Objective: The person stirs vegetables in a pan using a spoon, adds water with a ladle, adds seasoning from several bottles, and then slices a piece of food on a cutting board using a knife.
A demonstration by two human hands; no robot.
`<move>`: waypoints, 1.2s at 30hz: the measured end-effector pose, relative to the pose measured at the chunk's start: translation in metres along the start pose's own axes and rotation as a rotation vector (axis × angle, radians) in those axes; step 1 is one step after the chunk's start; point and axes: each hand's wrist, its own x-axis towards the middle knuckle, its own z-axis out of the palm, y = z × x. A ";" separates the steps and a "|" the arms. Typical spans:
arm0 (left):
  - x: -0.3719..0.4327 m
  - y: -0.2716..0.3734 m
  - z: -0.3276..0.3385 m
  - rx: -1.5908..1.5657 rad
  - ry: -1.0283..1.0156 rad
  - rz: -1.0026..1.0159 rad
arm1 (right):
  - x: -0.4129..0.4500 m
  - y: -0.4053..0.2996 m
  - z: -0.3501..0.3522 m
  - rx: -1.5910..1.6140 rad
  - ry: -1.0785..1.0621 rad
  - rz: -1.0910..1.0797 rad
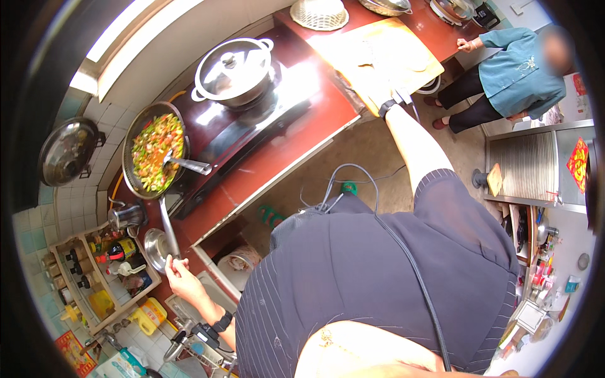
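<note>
My left hand (182, 279) is beside the end of the metal handle (168, 229) of a wok (126, 163); whether the fingers grip it is unclear. The wok, on the left side of the stove, holds chopped green and red vegetables (151, 146). A metal spatula (191, 165) rests in the food, its handle over the rim. A small metal bowl (155, 245) lies next to my left hand. Glare washes out my right hand (384, 92), which reaches over a wooden cutting board (430, 71); what it holds cannot be made out.
A lidded steel pot (234, 71) stands on the back part of the stove (203, 137). A wok lid (71, 151) leans at the tiled wall. A seasoning rack (111, 316) holds bottles. Another person (515, 80) stands beyond the board, one hand on the counter. Cables hang before me.
</note>
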 end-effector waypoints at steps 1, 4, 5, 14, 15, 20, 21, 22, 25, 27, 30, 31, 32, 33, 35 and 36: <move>-0.018 0.013 0.013 0.038 -0.010 0.001 | 0.019 0.018 0.004 0.105 -0.043 0.041; -0.076 0.043 0.067 0.035 -0.124 -0.037 | 0.071 0.048 0.029 0.446 -0.190 0.124; -0.094 0.055 0.089 0.025 -0.175 -0.043 | 0.082 0.053 0.033 0.543 -0.224 0.132; -0.178 0.183 0.235 0.018 -0.528 0.162 | 0.069 0.067 -0.064 0.759 -0.287 0.026; -0.182 0.195 0.248 -0.003 -0.546 0.168 | 0.069 0.076 -0.056 0.749 -0.295 0.026; -0.179 0.229 0.338 0.007 -0.646 0.452 | 0.064 0.110 -0.114 0.852 -0.285 -0.117; -0.179 0.241 0.362 0.023 -0.646 0.553 | 0.073 0.119 -0.125 0.824 -0.325 -0.028; -0.180 0.259 0.383 0.010 -0.675 0.576 | 0.080 0.127 -0.137 0.822 -0.303 -0.014; -0.188 0.310 0.454 -0.201 -0.862 0.409 | 0.100 0.158 -0.165 0.886 -0.233 0.026; -0.187 0.330 0.508 -0.185 -0.977 0.385 | 0.109 0.174 -0.174 0.928 -0.222 0.043; -0.188 0.332 0.592 -0.280 -1.045 0.336 | 0.118 0.191 -0.183 0.846 -0.242 0.137; -0.187 0.343 0.607 -0.268 -1.044 0.336 | 0.119 0.200 -0.181 0.850 -0.251 0.162; -0.189 0.350 0.619 -0.282 -1.034 0.283 | 0.122 0.206 -0.181 0.885 -0.274 0.160; -0.191 0.361 0.633 -0.301 -1.023 0.234 | 0.127 0.213 -0.182 0.918 -0.297 0.159; -0.198 0.374 0.653 -0.297 -0.976 0.203 | 0.134 0.231 -0.176 0.877 -0.353 0.211; -0.204 0.377 0.656 -0.275 -0.942 0.192 | 0.133 0.237 -0.178 0.879 -0.390 0.206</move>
